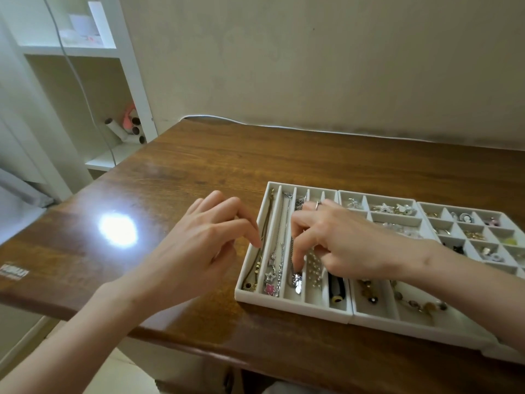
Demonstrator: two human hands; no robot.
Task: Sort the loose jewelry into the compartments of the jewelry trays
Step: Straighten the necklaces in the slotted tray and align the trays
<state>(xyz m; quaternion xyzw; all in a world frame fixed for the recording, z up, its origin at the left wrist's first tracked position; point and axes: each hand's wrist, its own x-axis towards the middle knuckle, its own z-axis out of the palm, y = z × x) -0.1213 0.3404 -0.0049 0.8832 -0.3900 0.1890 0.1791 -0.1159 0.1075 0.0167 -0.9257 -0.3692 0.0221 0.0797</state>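
Three white jewelry trays stand side by side on the wooden table. The left tray (292, 304) has long slots holding a bronze chain (257, 270), a silver star necklace (272, 275), a feather-pendant necklace (297, 280), pearls (314, 268) and a black cord (336, 291). My right hand (341, 240) reaches over this tray, thumb and fingers pressing the feather necklace's chain down in the third slot. My left hand (199, 245) hovers at the tray's left wall, fingers curled, index tip touching the bronze chain. The middle tray (377, 317) and right tray (454, 211) hold brooches, beads and earrings.
A white shelf unit (93, 81) with cardboard tubes stands at the left beyond the table (199, 166). A bright light reflection (118, 228) glares on the tabletop left of my hands. A wall runs behind the table; the table's front edge is close to me.
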